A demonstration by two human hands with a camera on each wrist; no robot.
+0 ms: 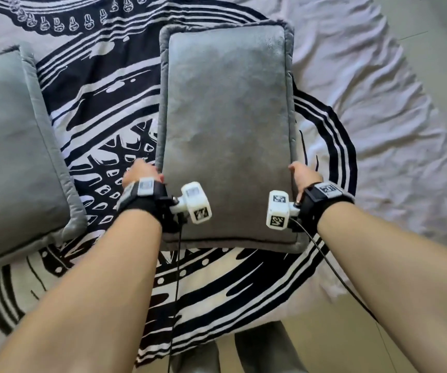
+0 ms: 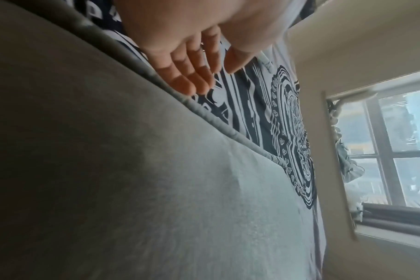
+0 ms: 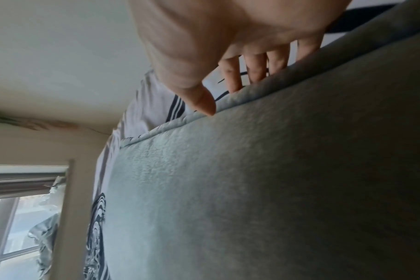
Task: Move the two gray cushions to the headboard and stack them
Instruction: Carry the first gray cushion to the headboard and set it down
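The left hand [image 1: 136, 172] and the right hand [image 1: 301, 175] are flanking the near portion of the rectangular gray plush cushion with a piped border [image 1: 227, 130], one at each long side edge. In the left wrist view, the fingers [image 2: 180, 75] of the left hand are extending nearly straight beside the piped edge, not yet closing on it. In the right wrist view, the fingers [image 3: 254, 68] of the right hand are reaching behind the edge while the thumb tip is resting on the piping, so a pinch grip appears to be forming on that side. The cushion is lying flat on the bed cover with the black-and-white circular print [image 1: 109, 109], its long axis running away from the person, short ends near and far. Judged from the fabric and padding, it is likely to be light, soft and compliant, sagging if lifted by one end; holding both long edges symmetrically near mid-length should keep it level. The second gray cushion [image 1: 15, 157] is lying further left, apart from the first. The headboard is not in view.
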